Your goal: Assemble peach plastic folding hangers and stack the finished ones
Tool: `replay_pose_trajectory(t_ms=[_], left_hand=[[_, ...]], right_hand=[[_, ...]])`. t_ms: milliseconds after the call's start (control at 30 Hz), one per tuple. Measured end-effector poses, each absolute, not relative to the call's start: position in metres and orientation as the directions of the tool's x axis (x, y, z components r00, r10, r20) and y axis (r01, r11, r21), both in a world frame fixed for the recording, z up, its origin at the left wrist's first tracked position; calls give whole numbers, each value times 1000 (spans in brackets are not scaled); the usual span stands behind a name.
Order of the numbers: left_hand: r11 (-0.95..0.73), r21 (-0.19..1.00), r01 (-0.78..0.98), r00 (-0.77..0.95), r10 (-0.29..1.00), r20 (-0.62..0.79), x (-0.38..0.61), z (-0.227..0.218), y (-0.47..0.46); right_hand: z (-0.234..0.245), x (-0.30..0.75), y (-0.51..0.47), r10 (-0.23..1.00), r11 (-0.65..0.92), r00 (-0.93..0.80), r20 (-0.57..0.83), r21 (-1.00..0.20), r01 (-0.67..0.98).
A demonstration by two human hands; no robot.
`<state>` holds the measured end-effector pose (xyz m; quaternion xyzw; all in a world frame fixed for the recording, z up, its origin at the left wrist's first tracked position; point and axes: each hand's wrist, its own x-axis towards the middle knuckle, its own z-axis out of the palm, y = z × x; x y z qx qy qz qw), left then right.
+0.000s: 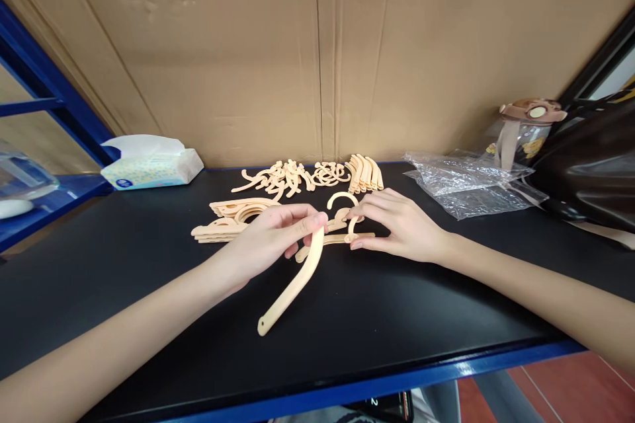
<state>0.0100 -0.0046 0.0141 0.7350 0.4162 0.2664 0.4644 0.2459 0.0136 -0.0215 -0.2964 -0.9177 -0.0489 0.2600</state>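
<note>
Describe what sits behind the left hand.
Behind the left hand sits a stack of beige pieces, its right end covered by the hand. Farther back lies a loose heap of small beige parts. Whatever the hand covers cannot be seen.

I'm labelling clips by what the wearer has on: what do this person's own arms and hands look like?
The left hand and right hand are ungloved, with no rings visible. The left forearm and right forearm are bare: no sleeve, watch, bracelet or cable shows.

Tissue pack (153, 168) left, lidded bottle (528, 132) right.
</note>
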Motion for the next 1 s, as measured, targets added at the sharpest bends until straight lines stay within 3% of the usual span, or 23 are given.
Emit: replay_pose_trajectory(t_ms=[233,367,567,733,800,1000], left_hand=[[-50,925,377,498,853,-157,16,11,-14],[-196,875,443,539,838,-86,14,7,-16],[-495,555,668,545,834,88,12,6,-17],[-644,301,703,620,763,183,11,3,-17],[-686,206,698,650,728,220,11,1,-17],[-776,102,623,734,624,268,12,-5,-17]], right_hand=[[-22,245,14,520,820,-690,504,-66,569],[-23,245,14,524,817,-692,496,-63,573],[-24,245,14,523,815,-691,499,-55,577],[-23,245,13,531,815,-687,496,-77,574],[-23,243,12,562,809,-660,499,-163,565],[-26,238,9,772,604,-483,413,-714,354]])
